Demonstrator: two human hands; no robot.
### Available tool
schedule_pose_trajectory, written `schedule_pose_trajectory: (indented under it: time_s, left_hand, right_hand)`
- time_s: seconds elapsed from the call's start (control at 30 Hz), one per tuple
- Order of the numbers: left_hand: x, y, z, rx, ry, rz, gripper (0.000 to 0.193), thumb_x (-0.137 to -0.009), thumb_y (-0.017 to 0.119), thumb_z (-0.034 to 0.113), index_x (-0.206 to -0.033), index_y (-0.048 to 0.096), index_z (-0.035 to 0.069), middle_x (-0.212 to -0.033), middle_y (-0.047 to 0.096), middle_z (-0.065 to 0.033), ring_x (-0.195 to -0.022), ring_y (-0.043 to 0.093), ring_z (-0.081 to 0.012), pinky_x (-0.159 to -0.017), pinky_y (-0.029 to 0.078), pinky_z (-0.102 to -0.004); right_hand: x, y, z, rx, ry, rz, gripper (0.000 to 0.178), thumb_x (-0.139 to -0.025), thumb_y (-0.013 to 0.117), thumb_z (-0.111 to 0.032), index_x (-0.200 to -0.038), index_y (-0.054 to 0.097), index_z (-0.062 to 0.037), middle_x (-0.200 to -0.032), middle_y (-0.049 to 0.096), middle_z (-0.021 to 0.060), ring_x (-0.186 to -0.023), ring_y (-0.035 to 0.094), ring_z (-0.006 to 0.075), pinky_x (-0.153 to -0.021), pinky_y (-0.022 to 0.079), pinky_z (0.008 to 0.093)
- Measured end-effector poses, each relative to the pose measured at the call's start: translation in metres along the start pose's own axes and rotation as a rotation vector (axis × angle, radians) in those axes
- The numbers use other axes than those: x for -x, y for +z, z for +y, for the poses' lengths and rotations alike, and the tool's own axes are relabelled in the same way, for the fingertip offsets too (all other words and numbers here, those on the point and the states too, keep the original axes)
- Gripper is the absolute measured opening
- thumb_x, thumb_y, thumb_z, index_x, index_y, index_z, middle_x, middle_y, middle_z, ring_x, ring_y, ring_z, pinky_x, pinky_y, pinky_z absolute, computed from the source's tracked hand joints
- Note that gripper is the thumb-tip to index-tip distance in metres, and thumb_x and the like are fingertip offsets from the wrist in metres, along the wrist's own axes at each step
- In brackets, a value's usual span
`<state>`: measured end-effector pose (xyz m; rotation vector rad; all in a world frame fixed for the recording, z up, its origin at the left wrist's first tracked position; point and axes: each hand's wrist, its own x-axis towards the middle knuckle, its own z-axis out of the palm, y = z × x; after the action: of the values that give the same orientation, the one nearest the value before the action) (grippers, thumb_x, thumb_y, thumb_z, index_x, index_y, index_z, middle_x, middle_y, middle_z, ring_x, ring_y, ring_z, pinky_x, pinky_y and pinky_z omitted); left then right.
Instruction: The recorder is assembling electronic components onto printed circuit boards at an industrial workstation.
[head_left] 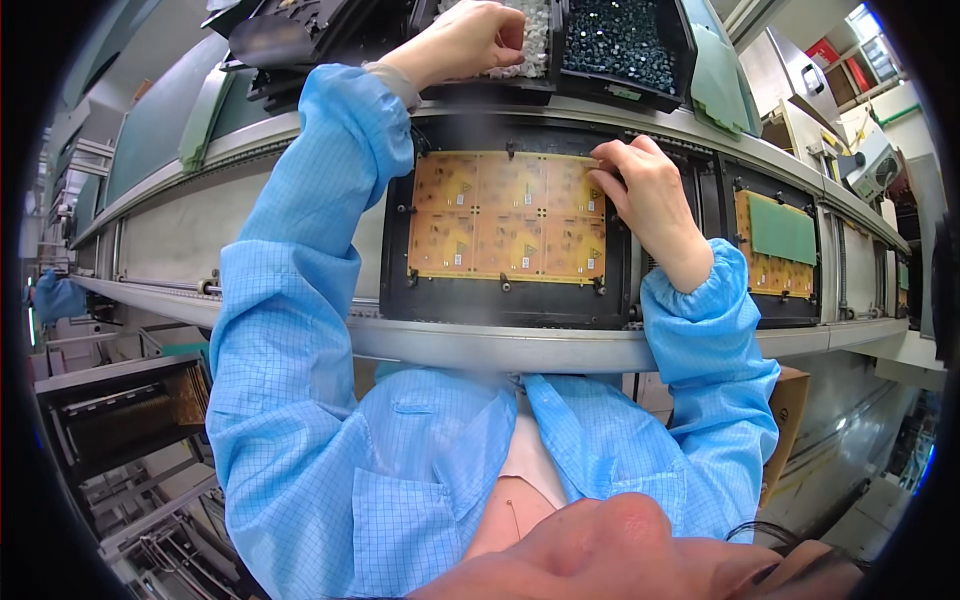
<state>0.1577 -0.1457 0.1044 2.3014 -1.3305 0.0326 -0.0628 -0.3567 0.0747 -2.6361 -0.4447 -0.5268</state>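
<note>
My left hand (455,45) reaches over a black bin of small white parts (536,45), its fingers curled down at the heap. What its fingertips hold, if anything, is hidden. My right hand (652,195) is at the upper right corner of a yellow-orange circuit board panel (510,215), thumb and fingers drawn together. Anything between those fingertips is too small to make out. The panel is divided into several matching boards and lies in a black carrier frame (395,285) with small clamps around its edge.
Beside the white parts stands a bin of small dark parts (620,45). Black trays (300,40) are stacked at the far left. Metal conveyor rails (500,345) run across. Rightward sits another board panel (775,280) in a carrier, partly under a green sheet (783,232).
</note>
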Motion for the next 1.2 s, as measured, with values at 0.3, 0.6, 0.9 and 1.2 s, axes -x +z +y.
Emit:
schedule_pose_trajectory:
  time_s: [0.3,0.6,0.9,1.2]
  left_hand:
    - [0.026,-0.013,0.024,0.25,-0.079,0.094,0.014,-0.095,0.068,0.01,-0.102,0.062,0.001,-0.081,0.064,-0.0017,-0.071,0.061,-0.0062,-0.067,0.053,-0.022]
    - [0.071,-0.006,0.062,0.716,-0.161,-0.041,0.015,-0.095,0.069,0.009,-0.106,0.068,0.001,-0.098,0.068,-0.0046,-0.09,0.066,-0.0096,-0.083,0.056,-0.0256]
    - [0.081,0.003,0.083,1.028,-0.308,-0.12,0.017,-0.092,0.073,0.012,-0.101,0.074,-0.002,-0.093,0.073,-0.0064,-0.084,0.068,-0.0129,-0.079,0.055,-0.0265]
    - [0.049,0.058,0.105,0.679,-0.236,-0.153,0.018,-0.094,0.069,0.015,-0.104,0.076,0.001,-0.087,0.075,-0.007,-0.075,0.069,-0.0098,-0.07,0.055,-0.0268]
  right_hand:
    - [-0.042,-0.01,0.042,0.063,0.041,0.183,0.011,-0.086,0.071,-0.007,-0.096,0.07,-0.003,-0.086,0.067,0.0158,-0.081,0.065,0.0341,-0.073,0.053,0.0401]
    - [-0.132,0.028,0.106,0.496,0.072,0.026,0.016,-0.081,0.069,-0.004,-0.096,0.073,-0.0039,-0.095,0.071,0.0166,-0.098,0.065,0.0352,-0.091,0.053,0.0425]
    - [-0.133,0.023,0.083,0.683,0.109,0.007,0.018,-0.084,0.065,-0.021,-0.077,0.076,-0.0098,-0.083,0.074,0.0094,-0.092,0.069,0.0261,-0.089,0.049,0.0368]
    - [-0.103,-0.004,0.053,-0.033,0.061,0.382,0.01,-0.087,0.065,-0.011,-0.084,0.071,-0.0025,-0.085,0.069,0.0185,-0.089,0.066,0.0384,-0.081,0.052,0.046]
